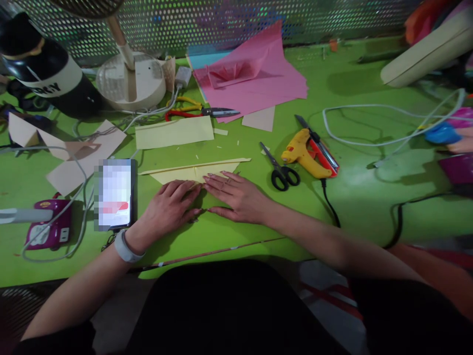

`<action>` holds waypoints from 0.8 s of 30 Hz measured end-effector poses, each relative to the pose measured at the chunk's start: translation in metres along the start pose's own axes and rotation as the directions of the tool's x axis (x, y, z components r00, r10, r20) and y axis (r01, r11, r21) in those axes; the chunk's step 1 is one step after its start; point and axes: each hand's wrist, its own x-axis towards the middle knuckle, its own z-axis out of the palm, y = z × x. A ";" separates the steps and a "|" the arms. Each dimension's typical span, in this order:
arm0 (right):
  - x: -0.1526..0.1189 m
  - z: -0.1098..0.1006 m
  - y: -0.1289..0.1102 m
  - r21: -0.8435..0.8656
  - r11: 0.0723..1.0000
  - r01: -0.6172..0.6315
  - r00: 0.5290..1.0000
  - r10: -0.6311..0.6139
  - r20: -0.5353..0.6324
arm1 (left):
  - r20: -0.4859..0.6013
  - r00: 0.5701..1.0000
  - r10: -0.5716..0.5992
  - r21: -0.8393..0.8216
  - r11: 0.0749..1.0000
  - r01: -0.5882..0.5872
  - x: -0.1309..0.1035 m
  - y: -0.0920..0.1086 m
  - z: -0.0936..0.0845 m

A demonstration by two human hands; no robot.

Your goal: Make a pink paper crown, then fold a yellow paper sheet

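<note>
A pale yellow sheet of paper lies on the green table, with a narrow folded strip along its far edge. My left hand rests on its near side, fingers lightly bent and thumb apart. Beside it, my right hand presses on the same paper with its fingers stretched out flat. The fingertips of both hands nearly meet at the middle and hide the paper's near edge. To the right of my right hand lie small black scissors and a yellow glue gun.
A phone lies left of my left hand. Behind the paper are a yellow strip, red-and-yellow-handled scissors and pink sheets. A red cutter touches the glue gun. A dark bottle, purple socket block and cables stand left.
</note>
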 end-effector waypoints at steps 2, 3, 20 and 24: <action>0.000 0.000 0.001 0.005 1.000 0.003 1.000 -0.003 -0.006 | 0.008 1.000 -0.006 0.007 1.000 0.006 0.001 0.000 -0.001; -0.001 -0.001 0.001 0.003 1.000 0.004 1.000 -0.004 -0.011 | 0.019 1.000 -0.010 0.008 1.000 0.010 0.001 0.000 -0.001; -0.003 -0.003 -0.003 -0.048 0.986 -0.160 0.982 0.164 0.096 | 0.059 0.997 -0.042 0.053 0.998 0.039 0.005 0.005 -0.003; -0.004 -0.004 -0.003 -0.078 0.982 -0.174 0.977 0.182 0.113 | 0.063 0.996 -0.057 0.048 0.997 0.054 0.007 0.008 -0.005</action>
